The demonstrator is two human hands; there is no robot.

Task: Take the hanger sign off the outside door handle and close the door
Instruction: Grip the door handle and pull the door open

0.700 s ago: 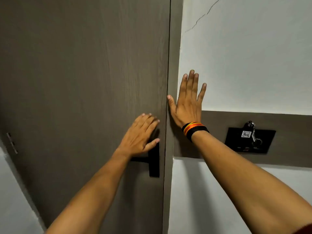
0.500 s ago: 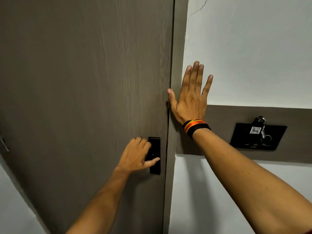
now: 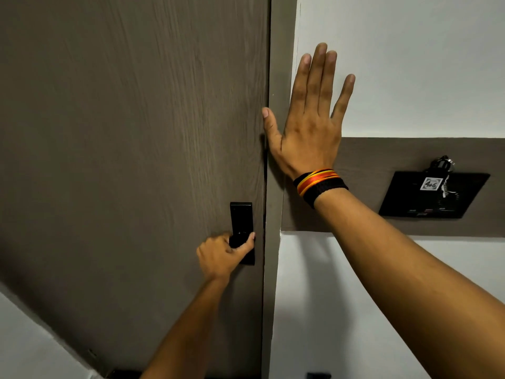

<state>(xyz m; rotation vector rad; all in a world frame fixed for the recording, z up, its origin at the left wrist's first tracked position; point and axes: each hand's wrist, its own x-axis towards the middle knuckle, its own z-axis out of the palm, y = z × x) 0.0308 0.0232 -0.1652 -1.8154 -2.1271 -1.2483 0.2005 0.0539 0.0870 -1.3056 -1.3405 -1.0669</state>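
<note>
Left hand (image 3: 222,255) is gripping the black handle (image 3: 238,240) low on the door (image 3: 131,149): fingers curled round it, thumb lying across the front of the black plate (image 3: 241,220). Most of the handle is hiding under the fingers.

Right hand (image 3: 308,119) is lying flat and fully open, holding nothing. Palm and four fingers are pressing on the white wall (image 3: 404,64); the heel of the hand is overlapping the brown frame (image 3: 281,36); the thumb is reaching left to the seam between frame and door. A black, red and yellow wristband (image 3: 319,183) is sitting on that wrist.

Door is standing closed or very nearly so, its edge running right along the frame with only a thin dark line between. Hanger sign: not showing anywhere in this view.

Further right, a black panel (image 3: 434,195) is sitting on a brown wall band (image 3: 396,151), with keys and a small white tag (image 3: 433,184) hanging at its top.
</note>
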